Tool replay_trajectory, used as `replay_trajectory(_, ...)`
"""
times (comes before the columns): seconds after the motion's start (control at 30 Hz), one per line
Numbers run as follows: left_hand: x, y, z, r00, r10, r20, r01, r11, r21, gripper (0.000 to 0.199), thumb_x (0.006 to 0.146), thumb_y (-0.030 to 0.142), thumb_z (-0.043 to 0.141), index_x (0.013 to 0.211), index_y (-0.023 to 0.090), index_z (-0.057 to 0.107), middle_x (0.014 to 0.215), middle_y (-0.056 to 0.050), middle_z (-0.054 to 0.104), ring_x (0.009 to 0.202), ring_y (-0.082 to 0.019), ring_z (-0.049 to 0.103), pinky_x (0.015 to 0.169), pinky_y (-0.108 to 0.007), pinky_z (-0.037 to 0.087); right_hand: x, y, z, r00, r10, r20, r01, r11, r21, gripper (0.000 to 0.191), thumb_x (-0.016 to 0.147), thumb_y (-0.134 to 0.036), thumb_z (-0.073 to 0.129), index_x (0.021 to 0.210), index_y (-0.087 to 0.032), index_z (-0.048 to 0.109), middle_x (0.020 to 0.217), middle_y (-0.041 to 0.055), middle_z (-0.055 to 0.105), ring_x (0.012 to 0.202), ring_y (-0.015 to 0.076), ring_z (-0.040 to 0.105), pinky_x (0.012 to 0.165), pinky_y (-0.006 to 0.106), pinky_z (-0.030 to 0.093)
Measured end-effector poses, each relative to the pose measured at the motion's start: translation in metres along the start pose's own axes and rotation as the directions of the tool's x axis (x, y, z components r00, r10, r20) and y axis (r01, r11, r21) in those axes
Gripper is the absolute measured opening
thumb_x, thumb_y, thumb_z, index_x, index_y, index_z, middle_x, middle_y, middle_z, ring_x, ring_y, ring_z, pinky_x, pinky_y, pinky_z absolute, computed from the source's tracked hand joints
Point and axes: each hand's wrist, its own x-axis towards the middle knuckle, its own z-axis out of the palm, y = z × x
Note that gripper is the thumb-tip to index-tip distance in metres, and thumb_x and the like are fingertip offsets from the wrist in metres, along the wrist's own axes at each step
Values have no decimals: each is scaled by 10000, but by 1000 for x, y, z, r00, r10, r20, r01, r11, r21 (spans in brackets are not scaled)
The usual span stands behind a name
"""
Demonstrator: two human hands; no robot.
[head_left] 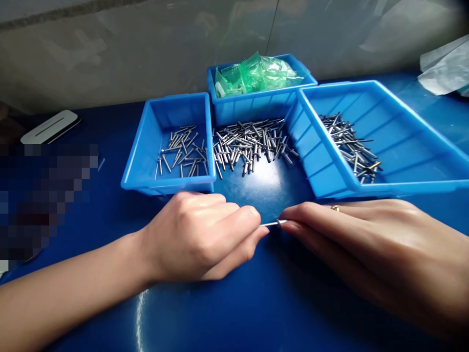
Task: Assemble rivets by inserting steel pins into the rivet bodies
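Observation:
My left hand (208,234) is closed in a pinch on one end of a thin metal rivet (271,224). Pinching its other end, my right hand (351,239) faces it from the right, a ring on one finger. Just beyond my hands, a pile of loose rivets (249,144) lies on the blue table. Screws (183,151) rest in the small blue bin (166,185) at the left. More rivets (351,146) sit in the larger blue bin (403,188) at the right.
Behind the pile, a third blue bin (252,105) holds green plastic bags (256,73). A white, dark-edged device (51,127) lies at the far left. White crumpled sheets (445,66) are at the back right, and a grey wall (146,49) stands behind the table (227,318).

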Motion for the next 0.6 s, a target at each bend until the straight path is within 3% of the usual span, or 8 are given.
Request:
replay_trajectory(0.1, 0, -1, 1, 1000, -4, -8, 4, 1000, -7, 529, 1352, 98, 519, 906, 168, 796, 742, 15, 787, 560, -147, 616, 560, -352, 509, 1, 2, -2, 1000, 16, 1, -16, 1000, -16, 476, 1446, -390, 364, 1118, -286, 694, 844, 8, 847, 537, 193, 744, 517, 339, 479)
replay_trajectory(0.17, 0, -1, 1, 1000, -6, -11, 6, 1000, -3, 554, 1362, 105, 497, 895, 175, 787, 717, 27, 760, 545, -142, 580, 544, -351, 486, -2, 5, -2, 1000, 29, 3, -29, 999, -23, 422, 1442, -364, 375, 1159, -298, 682, 824, -15, 823, 533, 192, 728, 525, 337, 478)
replay_trajectory(0.4, 1, -2, 1, 1000, 4, -4, -4, 1000, 4, 549, 1358, 100, 503, 889, 182, 777, 710, 23, 757, 545, -152, 575, 551, -360, 481, -13, 8, 0, 999, -43, -4, 43, 995, -85, 370, 1389, -213, 420, 1106, -310, 637, 940, 34, 896, 640, 210, 814, 550, 335, 484)
replay_trajectory(0.6, 1, -2, 2, 1000, 12, -4, -12, 1000, 23, 561, 1361, 111, 500, 879, 186, 778, 711, 25, 758, 548, -149, 598, 562, -347, 491, -14, 4, -1, 999, -40, -34, 37, 996, -78, 420, 1404, -232, 406, 1074, -294, 658, 932, 53, 897, 641, 202, 814, 569, 327, 500)
